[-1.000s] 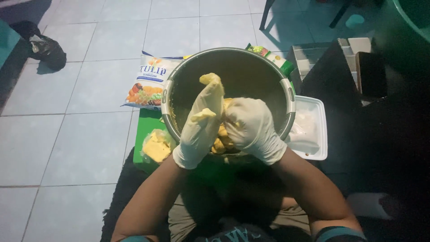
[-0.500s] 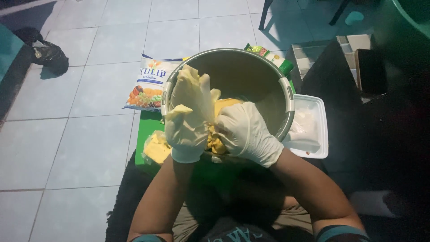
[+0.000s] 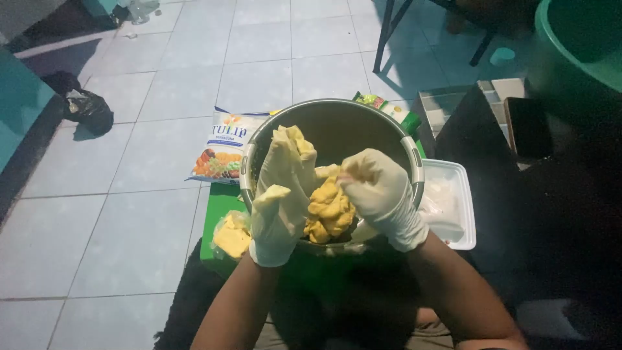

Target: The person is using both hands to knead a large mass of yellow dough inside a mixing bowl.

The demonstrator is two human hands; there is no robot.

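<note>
Your two gloved hands meet over the pot (image 3: pixel 395 139), so any crumbs fall back inside and not on the floor (image 3: pixel 129 214). Your left hand (image 3: pixel 283 194) is flat and released, the palm turned toward the dough (image 3: pixel 330 210), touching it from the side like a wall. Your right hand (image 3: pixel 382 194) is clenched around the top of the yellow dough and presses it against the left palm. The dough sits between both hands, just above the near rim of the pot. The pot stands on a green board (image 3: pixel 217 210), which keeps it off the tiles. A butter block (image 3: pixel 232 234) lies near your left wrist, a white tray (image 3: pixel 453 207) beside the right, and a packet (image 3: pixel 223 146) behind.
</note>
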